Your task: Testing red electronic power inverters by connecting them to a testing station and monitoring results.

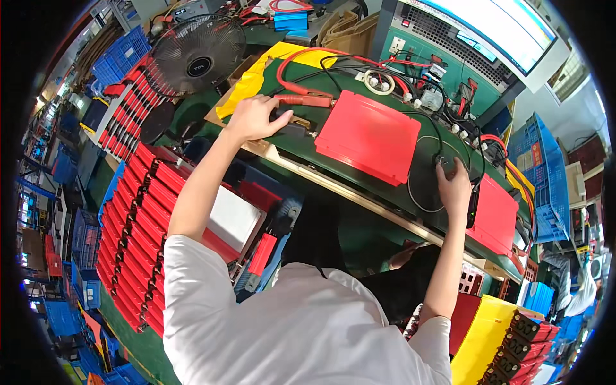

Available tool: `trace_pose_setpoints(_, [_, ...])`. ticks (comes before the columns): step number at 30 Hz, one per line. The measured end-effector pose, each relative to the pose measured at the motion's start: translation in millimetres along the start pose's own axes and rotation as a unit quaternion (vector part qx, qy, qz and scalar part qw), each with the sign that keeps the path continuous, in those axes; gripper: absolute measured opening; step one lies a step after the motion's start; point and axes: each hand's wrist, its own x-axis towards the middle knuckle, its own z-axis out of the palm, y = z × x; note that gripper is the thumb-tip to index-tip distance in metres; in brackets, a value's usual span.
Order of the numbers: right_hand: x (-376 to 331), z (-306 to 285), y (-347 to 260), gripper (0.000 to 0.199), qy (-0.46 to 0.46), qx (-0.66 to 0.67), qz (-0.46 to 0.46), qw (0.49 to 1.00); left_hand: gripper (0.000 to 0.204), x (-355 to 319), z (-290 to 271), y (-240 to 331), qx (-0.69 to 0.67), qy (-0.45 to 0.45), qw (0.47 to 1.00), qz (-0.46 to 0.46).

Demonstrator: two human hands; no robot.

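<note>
A flat red metal case [369,136] lies on the green bench top. At its left end, my left hand [253,120] is closed, thumb toward a dark clamp with brass-coloured jaws [299,120]; the palm hides most of the grip. Just beyond the fingertips is a red-handled clamp [308,99] on a thick red cable, reaching to the case's end. To the right of the case, my right hand [455,186] pinches a small black plug [439,159] on a black cord. Another red case [493,215] sits right of that hand.
Tangled cables and a power strip [427,106] run along the back, below a monitor [494,32]. A black fan [199,54] stands at the far left. Stacked red cases [138,237] fill the lower left, and a blue crate [545,179] stands at the right.
</note>
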Motion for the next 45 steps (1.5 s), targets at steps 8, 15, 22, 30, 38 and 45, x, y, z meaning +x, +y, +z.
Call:
trace_pose_setpoints(8, [10.1,7.0,7.4,0.063,-0.073,-0.025,-0.028,0.997,0.05,6.0,-8.3,1.9,0.021,-0.053,0.998,0.013])
trace_pose_setpoints(15, [11.6,14.4,12.0,0.058,-0.053,0.01,-0.008,0.999,0.05,5.0,2.6,11.5,0.021,-0.057,0.998,0.001])
trace_pose_setpoints(22, [8.5,10.5,16.5,0.042,-0.073,0.319,0.056,0.943,0.032,-9.1,-1.9,32.5,0.048,0.038,0.998,-0.009])
trace_pose_setpoints(30, [5.7,-4.8,-2.4,0.043,-0.065,0.526,0.089,0.843,0.028,2.8,7.9,198.0,-0.227,0.171,0.959,0.016])
trace_pose_setpoints(38, [17.2,-33.7,-14.2,0.086,-0.198,0.425,0.045,0.882,0.027,-2.5,81.5,264.7,-0.263,0.202,0.943,0.024])
trace_pose_setpoints(45, [13.6,-32.8,-39.7,0.06,-0.191,0.324,-0.108,0.92,0.034,5.8,71.9,190.6,-0.268,0.193,0.943,0.04])
